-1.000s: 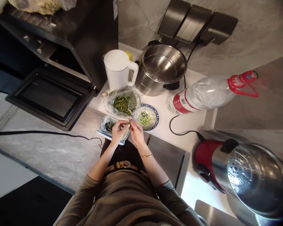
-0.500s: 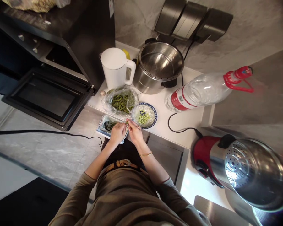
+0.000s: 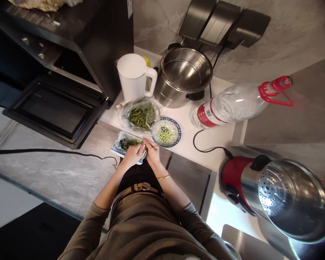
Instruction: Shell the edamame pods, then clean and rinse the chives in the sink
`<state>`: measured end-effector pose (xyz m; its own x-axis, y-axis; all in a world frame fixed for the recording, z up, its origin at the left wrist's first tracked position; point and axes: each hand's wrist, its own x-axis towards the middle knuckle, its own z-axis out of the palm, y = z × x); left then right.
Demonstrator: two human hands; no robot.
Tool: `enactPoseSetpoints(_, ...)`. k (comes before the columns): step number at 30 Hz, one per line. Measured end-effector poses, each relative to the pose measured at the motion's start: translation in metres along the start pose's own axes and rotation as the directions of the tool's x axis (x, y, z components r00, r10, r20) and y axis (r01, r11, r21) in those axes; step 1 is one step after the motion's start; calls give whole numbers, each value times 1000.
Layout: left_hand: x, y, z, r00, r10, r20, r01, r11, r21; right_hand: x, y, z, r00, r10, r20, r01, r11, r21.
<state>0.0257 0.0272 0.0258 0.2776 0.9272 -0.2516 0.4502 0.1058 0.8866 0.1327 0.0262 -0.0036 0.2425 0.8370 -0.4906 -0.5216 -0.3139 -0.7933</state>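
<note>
My left hand (image 3: pixel 134 154) and my right hand (image 3: pixel 152 151) meet over a small white box with a blue edge (image 3: pixel 115 147). Their fingertips are pinched together around an edamame pod, which the fingers mostly cover. Green empty shells and dark scraps (image 3: pixel 126 143) lie inside the box. Just beyond, a clear plastic bag (image 3: pixel 123 121) stands open, full of edamame pods (image 3: pixel 138 117). To its right, a blue-rimmed patterned plate (image 3: pixel 176 130) carries a small heap of shelled green beans (image 3: pixel 165 135).
Behind the bag stand a white jug (image 3: pixel 132 79) and a steel pot (image 3: pixel 169 92). A large plastic bottle (image 3: pixel 234 103) with a red cap is on the right. Nearer on that side sits a red and steel appliance (image 3: pixel 236 175). An oven door (image 3: pixel 54 110) hangs open at left.
Both hands have dipped slightly left and closer together over the box. The green pod that showed between the fingertips is now mostly covered by them.
</note>
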Motion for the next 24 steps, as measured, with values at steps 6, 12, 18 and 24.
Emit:
enactPoseSetpoints(6, -3, -12, -15, 982, -174, 81, 184, 739, -648, -1, -5, -5, 953, 164, 253, -133, 982, -137)
enactPoseSetpoints(12, -1, -29, -43, 940, -317, -126, 207, 824, -527, -5, -10, -12, 880, 359, 313, -320, 932, -169)
enactPoseSetpoints(18, -1, -46, -38, 906, -422, -35, 389, 796, 465, -1, -7, -9, 868, 460, 185, -489, 858, 159)
enactPoseSetpoints(24, -6, -31, -17, 947, -303, -107, 299, 707, 641, -2, -1, -7, 873, 476, 110, -488, 852, 190)
